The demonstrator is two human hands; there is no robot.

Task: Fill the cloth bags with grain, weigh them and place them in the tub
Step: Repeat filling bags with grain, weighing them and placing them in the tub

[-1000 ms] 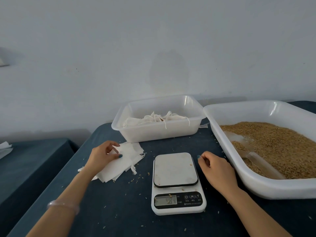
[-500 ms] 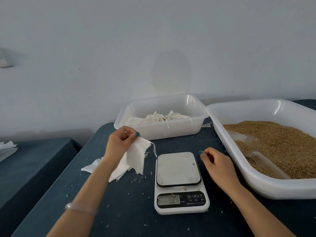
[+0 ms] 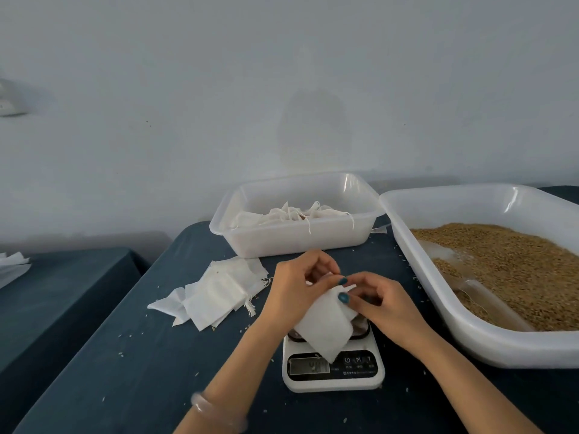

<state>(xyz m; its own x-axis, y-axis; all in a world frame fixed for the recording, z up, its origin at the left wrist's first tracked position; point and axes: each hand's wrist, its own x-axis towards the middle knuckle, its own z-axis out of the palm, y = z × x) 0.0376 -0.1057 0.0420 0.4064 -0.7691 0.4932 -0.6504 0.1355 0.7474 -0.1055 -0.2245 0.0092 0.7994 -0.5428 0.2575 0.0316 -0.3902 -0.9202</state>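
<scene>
Cloth bag point(image 3: 326, 327) hangs over the scale point(image 3: 333, 375), its top edge pinched between the left hand point(image 3: 300, 285) and right hand point(image 3: 380, 300), both gripping it

- We identify the single cloth bag point(image 3: 326, 327) as plain white, without print.
- We read the stacked empty bags point(image 3: 219, 292) as the same plain white.
- We record the table cover point(image 3: 141, 355) as uniform dark blue, speckled with pale loose kernels.
- We log the scale point(image 3: 333, 382) as a white body with a black control panel and grey display.
- We note the tub point(image 3: 300, 242) as translucent white and the grain point(image 3: 507, 264) as golden brown.
- We mark the fingernails point(image 3: 343, 297) as teal.
</scene>
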